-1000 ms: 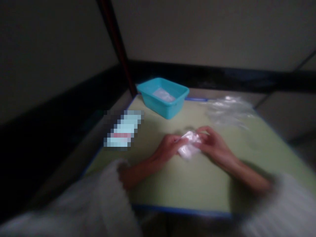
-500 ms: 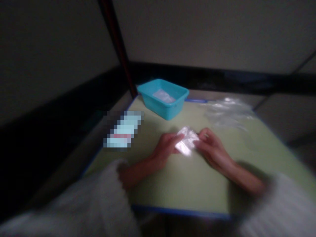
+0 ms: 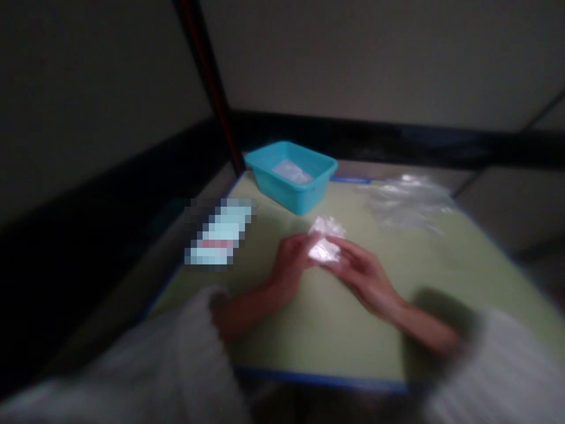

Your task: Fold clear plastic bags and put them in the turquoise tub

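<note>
Both hands meet low over the middle of the green table (image 3: 344,335). The left hand (image 3: 291,265) pinches its fingertips shut on a small crinkled clear packet (image 3: 325,242), while the right hand (image 3: 362,274) stretches flat against it, propping the limp film up, though the blur hides whether that hand really grips. A teal tub (image 3: 286,187) stands just behind and a heap of clear bags (image 3: 408,200) lies to the right, both within reach.

We are in a dim, bare room: a green table (image 3: 309,335) with a blue edge stands in a corner of plain walls (image 3: 375,59) with a dark skirting (image 3: 397,141). A teal tub (image 3: 282,187) and loose clear bags (image 3: 408,200) on it suggest a simple hand-work spot. Whether it is a home or a workroom, we cannot tell.
</note>
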The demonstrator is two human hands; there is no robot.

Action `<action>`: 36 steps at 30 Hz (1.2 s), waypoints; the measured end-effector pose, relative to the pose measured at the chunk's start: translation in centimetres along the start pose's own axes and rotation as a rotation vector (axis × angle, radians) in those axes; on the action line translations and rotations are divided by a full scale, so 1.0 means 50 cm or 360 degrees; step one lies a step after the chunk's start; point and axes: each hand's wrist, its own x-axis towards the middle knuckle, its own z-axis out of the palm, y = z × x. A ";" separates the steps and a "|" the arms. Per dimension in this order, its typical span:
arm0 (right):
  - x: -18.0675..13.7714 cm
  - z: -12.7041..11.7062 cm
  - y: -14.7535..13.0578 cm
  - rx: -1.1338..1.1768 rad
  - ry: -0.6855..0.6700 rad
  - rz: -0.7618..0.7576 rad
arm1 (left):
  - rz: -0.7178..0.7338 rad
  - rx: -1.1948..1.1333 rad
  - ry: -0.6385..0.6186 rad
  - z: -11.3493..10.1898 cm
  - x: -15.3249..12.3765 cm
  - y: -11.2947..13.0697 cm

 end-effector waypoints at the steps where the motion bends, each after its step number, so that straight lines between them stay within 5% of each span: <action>1: 0.000 0.000 0.000 0.0000 0.0012 -0.0004 | 0.0002 -0.0034 -0.0004 0.002 -0.001 0.001; 17: 0.008 -0.012 0.003 -0.0265 0.0330 -0.0276 | -0.0120 -0.0430 0.0011 0.028 -0.009 0.009; 36: 0.004 -0.004 -0.014 -0.0637 0.0345 -0.0479 | -0.0008 -0.0315 -0.0133 0.028 -0.007 -0.010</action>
